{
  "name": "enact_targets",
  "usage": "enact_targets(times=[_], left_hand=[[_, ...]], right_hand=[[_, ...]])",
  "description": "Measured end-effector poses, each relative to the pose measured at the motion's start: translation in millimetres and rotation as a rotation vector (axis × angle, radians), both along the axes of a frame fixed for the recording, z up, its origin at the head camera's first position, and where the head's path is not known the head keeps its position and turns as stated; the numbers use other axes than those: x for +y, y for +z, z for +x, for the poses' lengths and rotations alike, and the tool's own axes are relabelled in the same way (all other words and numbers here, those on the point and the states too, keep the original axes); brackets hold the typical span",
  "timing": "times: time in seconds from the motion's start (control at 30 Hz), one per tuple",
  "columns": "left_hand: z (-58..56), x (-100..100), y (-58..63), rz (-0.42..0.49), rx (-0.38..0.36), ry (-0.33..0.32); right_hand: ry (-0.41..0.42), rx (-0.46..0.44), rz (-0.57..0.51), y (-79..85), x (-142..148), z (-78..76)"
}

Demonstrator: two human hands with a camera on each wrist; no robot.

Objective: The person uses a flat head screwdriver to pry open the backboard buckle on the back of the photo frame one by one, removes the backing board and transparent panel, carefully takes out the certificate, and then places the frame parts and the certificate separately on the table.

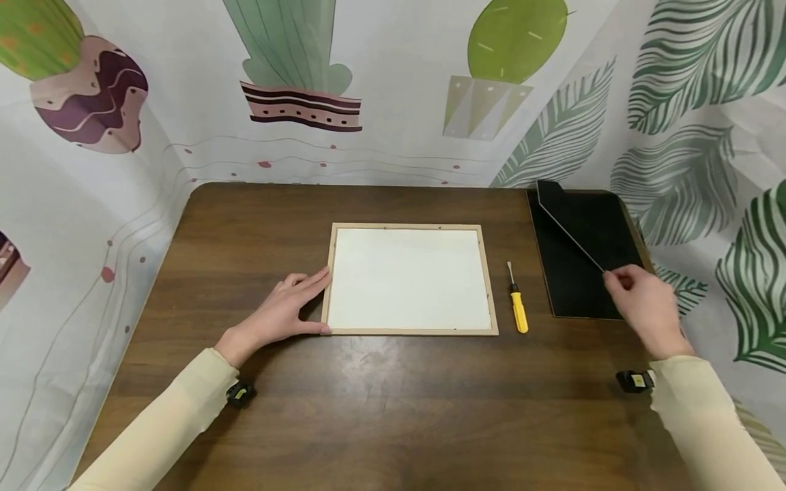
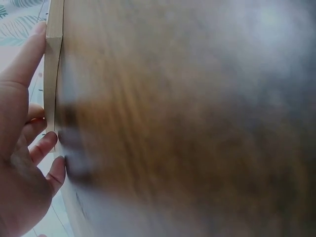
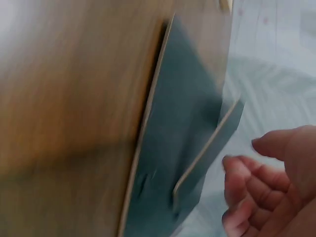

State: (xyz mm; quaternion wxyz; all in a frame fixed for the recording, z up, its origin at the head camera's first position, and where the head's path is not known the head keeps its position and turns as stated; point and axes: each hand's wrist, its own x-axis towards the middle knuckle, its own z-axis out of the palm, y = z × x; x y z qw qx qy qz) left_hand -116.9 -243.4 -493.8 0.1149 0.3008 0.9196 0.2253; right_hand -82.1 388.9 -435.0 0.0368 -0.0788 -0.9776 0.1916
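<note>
In the head view, a light wooden picture frame [image 1: 410, 331] around a white panel [image 1: 405, 279] lies on the brown table. My left hand [image 1: 279, 310] rests at its left side, thumb by the near corner, fingers extended along the edge. The left wrist view shows the fingertips against the frame's side [image 2: 51, 79]. At the right, a black backing board [image 1: 574, 293] lies flat with its stand leg [image 1: 571, 235] tilted up. Over the leg's lower end hovers my right hand [image 1: 645, 307]. In the right wrist view its loosely curled fingers [image 3: 237, 180] hold nothing, apart from the leg.
A yellow-handled screwdriver [image 1: 518, 310] lies between the frame and the black board. The wooden table [image 1: 393, 409] meets a patterned curtain [image 1: 405, 75] behind and at both sides. Each wrist wears a small black camera [image 1: 241, 393].
</note>
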Motion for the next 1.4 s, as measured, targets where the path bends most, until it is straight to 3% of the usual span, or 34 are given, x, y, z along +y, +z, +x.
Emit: enact_targets(times=[0.27,0.53,0.83,1.13,1.4], left_hand=[[5.1,0,0.4,0.001,0.025,-0.008],[8.9,1,5.1,-0.017,0.008,-0.006],[21.8,-1,7.3,-0.037,-0.002,0.005],[30.6,0,5.2,-0.036,0.019,0.013],[35.3,0,3.1,0.007,0.027,0.002]], right_hand=[[0.262,0.142,-0.048,0.4,-80,-19.6],[0.535,0.076,-0.056,-6.8,-156,-26.0],[0.786,0.088,-0.032,-16.8,-249,-23.1],[0.913,0.067,0.122,-21.9,-318,-16.6],[0.938,0.028,0.216,-20.3,-343,-15.8]])
